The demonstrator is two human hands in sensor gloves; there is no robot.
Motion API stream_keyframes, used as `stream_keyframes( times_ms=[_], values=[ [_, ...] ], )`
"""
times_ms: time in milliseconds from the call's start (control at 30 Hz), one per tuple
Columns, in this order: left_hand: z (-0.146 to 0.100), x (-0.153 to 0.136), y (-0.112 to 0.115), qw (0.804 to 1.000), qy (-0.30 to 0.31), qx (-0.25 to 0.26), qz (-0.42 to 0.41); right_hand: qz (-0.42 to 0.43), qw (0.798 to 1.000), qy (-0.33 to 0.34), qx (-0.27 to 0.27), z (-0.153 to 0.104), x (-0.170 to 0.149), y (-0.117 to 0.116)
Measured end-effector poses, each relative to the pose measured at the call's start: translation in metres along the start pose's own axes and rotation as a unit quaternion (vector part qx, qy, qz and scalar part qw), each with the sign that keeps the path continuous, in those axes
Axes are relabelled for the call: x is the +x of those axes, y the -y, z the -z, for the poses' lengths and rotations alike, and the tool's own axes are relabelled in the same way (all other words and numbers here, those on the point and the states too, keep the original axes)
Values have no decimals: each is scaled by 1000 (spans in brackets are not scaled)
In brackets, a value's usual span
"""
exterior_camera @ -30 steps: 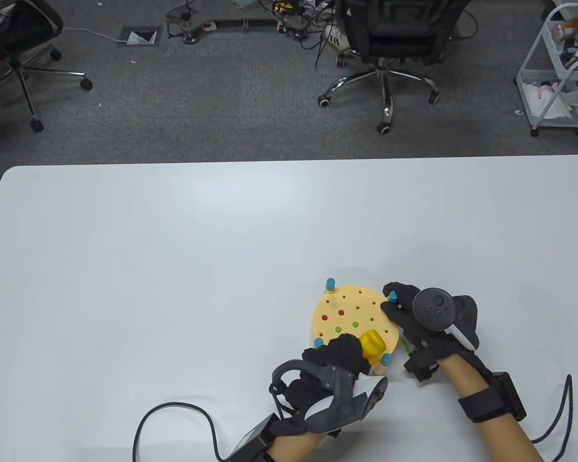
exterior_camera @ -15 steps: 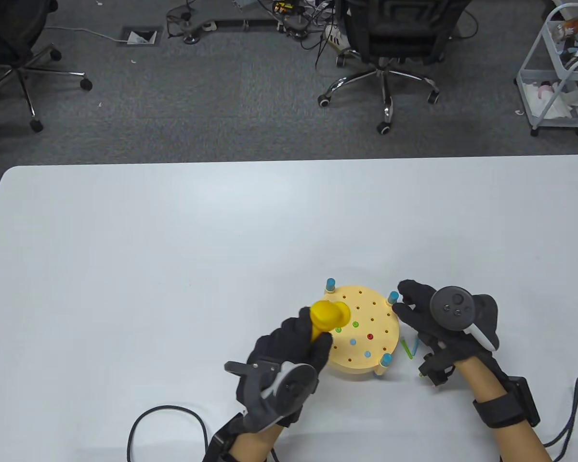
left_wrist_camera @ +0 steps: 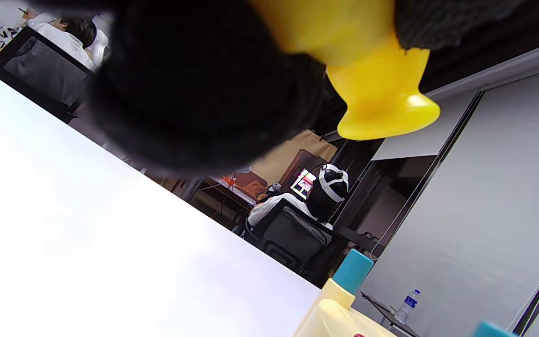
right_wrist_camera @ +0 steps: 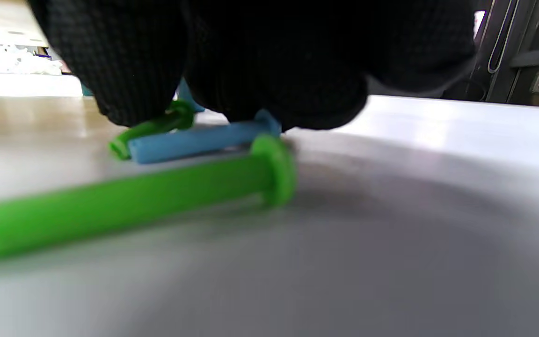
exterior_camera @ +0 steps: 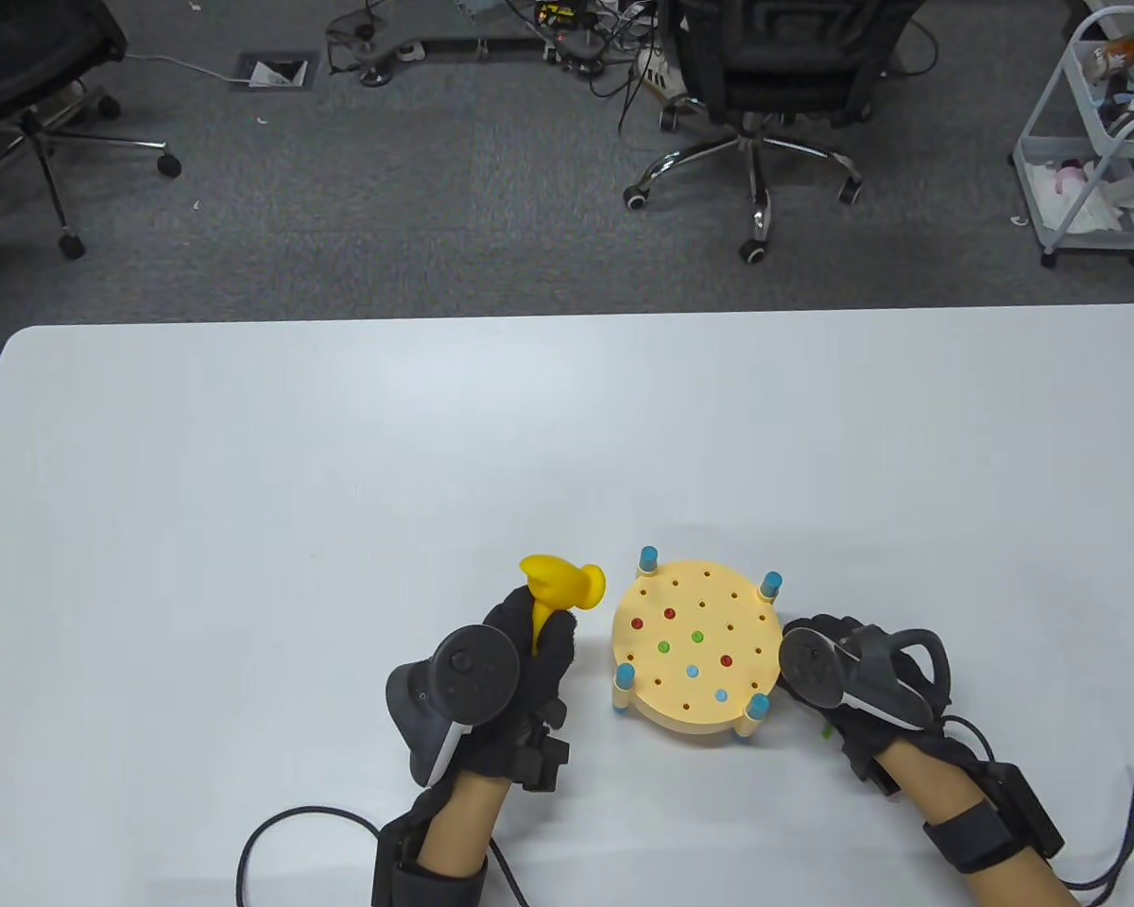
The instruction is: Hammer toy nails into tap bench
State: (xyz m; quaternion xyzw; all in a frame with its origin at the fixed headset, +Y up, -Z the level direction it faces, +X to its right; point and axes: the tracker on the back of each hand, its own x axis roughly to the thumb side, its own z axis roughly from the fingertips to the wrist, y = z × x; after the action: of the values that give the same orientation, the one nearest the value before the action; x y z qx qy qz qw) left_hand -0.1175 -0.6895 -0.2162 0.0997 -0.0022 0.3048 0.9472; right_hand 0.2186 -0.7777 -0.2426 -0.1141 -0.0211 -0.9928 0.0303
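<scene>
Where nails sit flush, the round tap bench (exterior_camera: 697, 652) shows coloured dots.

- The right hand (right_wrist_camera: 269, 61), gloved in black, hangs in from the top edge, fingertips down at the table (right_wrist_camera: 391, 243).
- 3 toy nails lie flat: a large green nail (right_wrist_camera: 124, 206) nearest, a blue nail (right_wrist_camera: 194, 140) and a smaller green nail (right_wrist_camera: 152, 127) under the fingertips.

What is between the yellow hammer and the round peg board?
Nothing but bare white table, seen in the table view, separates the hammer from the board.
</scene>
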Motion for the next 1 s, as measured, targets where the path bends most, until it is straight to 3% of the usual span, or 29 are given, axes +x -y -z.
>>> stream_keyframes(
  times_ms=[300,433,667,900,1000],
  values=[
    [0,0,2,1000,-2,-7,4,-13,1000,-9,4,-1,1,0],
    [0,-1,2,1000,-5,-8,2,-27,999,-33,31,-2,6,2],
    [-1,-4,2,1000,-13,-11,-3,-34,999,-16,14,-2,9,-4],
    [0,-5,3,1000,-10,-18,-9,133,990,-21,41,8,-25,-5],
    [1,-4,3,1000,-7,-19,-11,189,981,-50,8,8,-42,4]
  ],
)
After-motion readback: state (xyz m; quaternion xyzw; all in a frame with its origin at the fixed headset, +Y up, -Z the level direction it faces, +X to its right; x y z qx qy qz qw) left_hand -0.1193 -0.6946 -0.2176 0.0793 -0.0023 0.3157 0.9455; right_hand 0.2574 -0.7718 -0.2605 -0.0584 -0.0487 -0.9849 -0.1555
